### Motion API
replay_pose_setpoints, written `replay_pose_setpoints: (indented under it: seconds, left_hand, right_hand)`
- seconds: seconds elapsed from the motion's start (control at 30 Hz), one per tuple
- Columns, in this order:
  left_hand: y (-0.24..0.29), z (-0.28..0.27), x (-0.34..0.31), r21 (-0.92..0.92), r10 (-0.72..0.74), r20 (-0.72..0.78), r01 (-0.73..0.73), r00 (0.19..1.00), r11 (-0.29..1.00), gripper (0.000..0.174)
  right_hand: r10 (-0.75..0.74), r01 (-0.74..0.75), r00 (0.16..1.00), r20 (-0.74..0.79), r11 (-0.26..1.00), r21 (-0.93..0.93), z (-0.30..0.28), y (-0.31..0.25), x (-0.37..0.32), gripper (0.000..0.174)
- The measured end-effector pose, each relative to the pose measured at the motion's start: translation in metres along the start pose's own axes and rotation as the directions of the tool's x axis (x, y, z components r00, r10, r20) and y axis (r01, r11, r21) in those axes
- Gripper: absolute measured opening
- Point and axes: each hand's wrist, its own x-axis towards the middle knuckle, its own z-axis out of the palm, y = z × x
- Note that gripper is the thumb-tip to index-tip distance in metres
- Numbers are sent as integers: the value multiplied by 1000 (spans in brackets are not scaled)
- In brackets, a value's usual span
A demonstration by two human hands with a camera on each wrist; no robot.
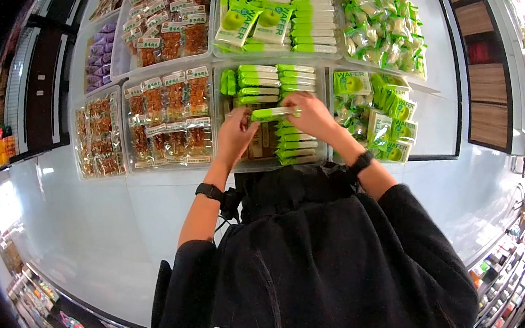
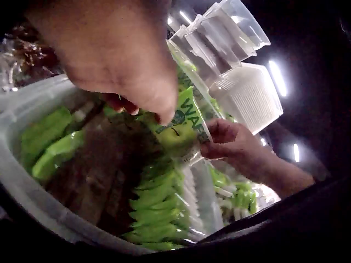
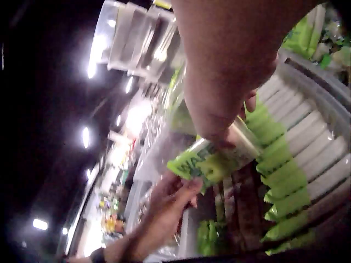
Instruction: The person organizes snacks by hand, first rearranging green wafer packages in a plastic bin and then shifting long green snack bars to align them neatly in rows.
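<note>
So both hands are on one green-and-white wafer packet (image 1: 268, 114), held up over the middle of a clear plastic bin (image 2: 11, 148). The left hand (image 1: 237, 130) has its fingers clamped on one end, and the right hand (image 1: 310, 116) pinches the other end between thumb and fingers. From the head view you pretty much only get the packet edge-on, stretched left to right between them (the wrist views are way better here, you can see the apple print and most of the word WAFER).

Inside the bin there are more of the same packets standing on edge, a left row (image 1: 258, 80) and a right row (image 1: 295, 82), with a brown bottom showing between and below them on the left side. Just to the right is a heap of loose wafer packs (image 1: 393, 116), and the bin on the left has clear-wrapped brown snacks (image 1: 172, 142). Beyond, a fuller bin has two packs (image 1: 240, 24) lying flat, apple side up. Black watch (image 1: 209, 191) on the left wrist, black jacket (image 1: 305, 256) on the person.
</note>
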Motion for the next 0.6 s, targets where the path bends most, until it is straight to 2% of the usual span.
replay_pose_setpoints:
  seconds: [0.03,0.07,0.13,0.17,0.23,0.3,0.33,0.37,0.4,0.43,0.47,0.53,0.57,0.6]
  left_hand:
    - [-2,-2,0,82,25,-10,-24,1000,996,31]
    - [-7,-1,0,84,27,-4,-27,1000,996,31]
    - [-12,1,4,239,117,-161,-76,980,968,29]
    - [-15,0,4,241,118,-160,-77,980,968,29]
    - [-2,-11,9,140,-34,-154,56,988,989,28]
    - [-8,-9,11,201,26,-116,-2,993,979,28]
    - [-12,-7,11,263,81,-78,-57,994,963,27]
    - [-15,-4,12,264,77,-81,-53,994,963,27]
    - [-14,-1,13,307,64,-47,-47,997,950,29]
    - [-12,2,14,349,51,-12,-43,999,936,32]
    - [-10,5,13,351,49,-10,-43,999,936,32]
    - [-5,9,10,179,-33,-41,40,999,983,41]
    - [-4,11,11,179,-29,-34,35,999,983,41]
    - [-7,15,13,169,47,-105,-29,993,985,46]
  right_hand:
    - [-230,221,965,-123,971,-87,8,-3,6,22]
    - [-225,215,966,-127,973,-85,14,-6,11,22]
    - [-260,252,942,-213,966,-63,21,-12,22,23]
    - [-215,210,967,-133,976,-49,22,-13,25,24]
    - [-171,166,980,-102,984,-57,28,-18,29,27]
    - [-125,120,990,-66,990,-67,33,-16,29,31]
    - [-162,143,982,-100,974,-177,37,-13,29,35]
    - [-206,163,970,-128,945,-284,41,-10,29,38]
    - [-209,167,970,-127,945,-282,42,-7,30,38]
    - [-151,109,983,-108,941,-320,42,-3,30,41]
    - [-88,50,992,-92,932,-358,44,1,31,44]
    - [-97,49,990,-103,919,-390,47,4,31,42]
    - [-110,52,987,-114,904,-424,48,6,31,41]
    - [-104,44,987,-120,905,-424,48,7,31,41]
